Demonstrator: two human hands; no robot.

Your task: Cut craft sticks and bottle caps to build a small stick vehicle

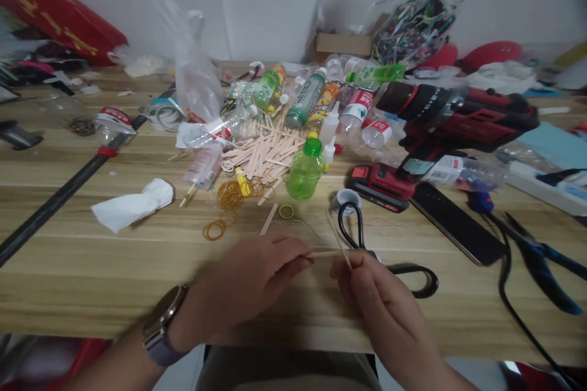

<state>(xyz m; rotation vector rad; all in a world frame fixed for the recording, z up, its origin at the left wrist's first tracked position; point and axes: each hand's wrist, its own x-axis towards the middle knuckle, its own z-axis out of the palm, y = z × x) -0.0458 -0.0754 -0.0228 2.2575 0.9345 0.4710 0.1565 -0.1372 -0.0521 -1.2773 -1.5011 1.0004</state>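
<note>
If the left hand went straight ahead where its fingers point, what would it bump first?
Most likely the right hand or the slanted stick it holds; depth makes which comes first unclear.

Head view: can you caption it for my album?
Left hand and right hand hold two sticks at a cluttered table.

No wording is legible: blurred lettering marks a teal bottle [306, 99] toward 12 o'clock from the view's centre and a power drill [477, 115] between 2 and 3.

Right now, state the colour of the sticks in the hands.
The held sticks are pale tan, shown in the head view.
</note>
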